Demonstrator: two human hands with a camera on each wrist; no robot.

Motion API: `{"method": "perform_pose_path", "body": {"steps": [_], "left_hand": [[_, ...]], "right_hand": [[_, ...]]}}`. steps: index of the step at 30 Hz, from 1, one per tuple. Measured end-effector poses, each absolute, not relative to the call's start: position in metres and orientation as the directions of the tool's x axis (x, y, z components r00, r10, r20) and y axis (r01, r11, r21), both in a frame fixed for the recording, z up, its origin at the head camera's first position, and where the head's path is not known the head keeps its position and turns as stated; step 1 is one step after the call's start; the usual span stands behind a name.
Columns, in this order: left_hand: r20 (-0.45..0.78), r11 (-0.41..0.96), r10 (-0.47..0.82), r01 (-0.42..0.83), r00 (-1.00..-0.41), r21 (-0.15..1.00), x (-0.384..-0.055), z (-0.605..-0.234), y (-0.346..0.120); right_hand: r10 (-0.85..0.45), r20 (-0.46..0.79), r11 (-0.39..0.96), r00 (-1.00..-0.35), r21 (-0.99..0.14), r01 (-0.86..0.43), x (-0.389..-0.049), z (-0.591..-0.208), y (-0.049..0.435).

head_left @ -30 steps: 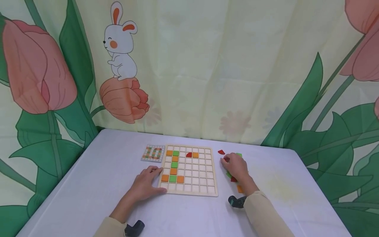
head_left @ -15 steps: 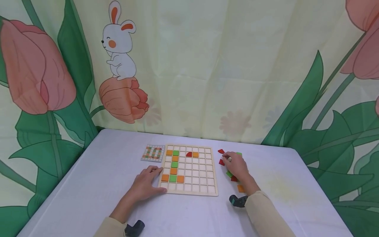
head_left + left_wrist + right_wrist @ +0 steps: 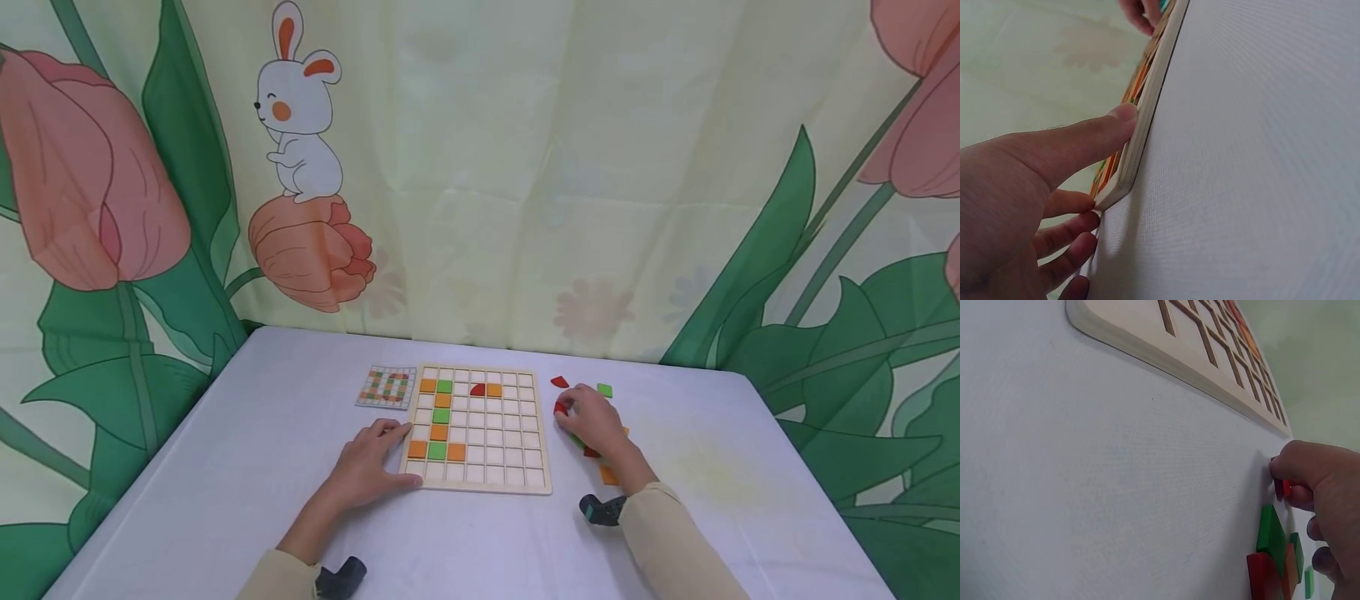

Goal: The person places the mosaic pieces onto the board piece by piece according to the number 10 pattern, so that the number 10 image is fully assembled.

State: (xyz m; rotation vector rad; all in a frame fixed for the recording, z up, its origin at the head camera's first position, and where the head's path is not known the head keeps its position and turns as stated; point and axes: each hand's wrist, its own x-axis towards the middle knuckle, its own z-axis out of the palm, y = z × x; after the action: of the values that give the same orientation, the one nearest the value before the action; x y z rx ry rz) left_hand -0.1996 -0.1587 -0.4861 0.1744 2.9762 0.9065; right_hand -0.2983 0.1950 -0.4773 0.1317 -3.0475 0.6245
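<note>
My left hand (image 3: 369, 468) rests at the near left corner of a wooden grid board (image 3: 510, 490), its straight thumb on the near edge and fingertips touching the left side. In the left wrist view, that thumb (image 3: 1097, 134) lies along the board's rim (image 3: 1132, 169). Right of the board, my right hand (image 3: 596, 421) pinches a small red tile (image 3: 1281, 487) between thumb and finger, close to the tablecloth. The tile's full shape is hidden by the fingers. Orange and green square tiles and one red quarter-round tile (image 3: 478, 390) sit in the board's cells.
A printed pattern card (image 3: 387, 387) lies against the board's left side. Another red tile (image 3: 559, 382) and a green tile (image 3: 604, 390) lie beyond my right hand. Green (image 3: 1270, 537), red (image 3: 1263, 575) and orange tiles (image 3: 609, 475) lie loose beside and under it.
My right hand has let go of a red tile, shifted slightly, and now pinches a red tile again, its fingers moving a little left and nearer. The left hand stays in place.
</note>
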Motion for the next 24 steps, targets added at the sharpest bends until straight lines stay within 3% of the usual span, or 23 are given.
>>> {"method": "perform_pose_path", "body": {"steps": [7,24], "left_hand": [[0.0,0.824,0.116,0.096,-0.993,0.559,-0.199,-0.485,-0.158],[-0.012,0.825,0.103,0.078,-0.995,0.559,-0.201,-0.487,-0.158]], "right_hand": [[-0.052,0.062,0.899,-0.997,-0.432,-0.074,-0.301,-0.476,0.188],[-0.151,0.098,0.822,-0.984,-0.54,-0.18,-0.315,-0.477,0.153]]}}
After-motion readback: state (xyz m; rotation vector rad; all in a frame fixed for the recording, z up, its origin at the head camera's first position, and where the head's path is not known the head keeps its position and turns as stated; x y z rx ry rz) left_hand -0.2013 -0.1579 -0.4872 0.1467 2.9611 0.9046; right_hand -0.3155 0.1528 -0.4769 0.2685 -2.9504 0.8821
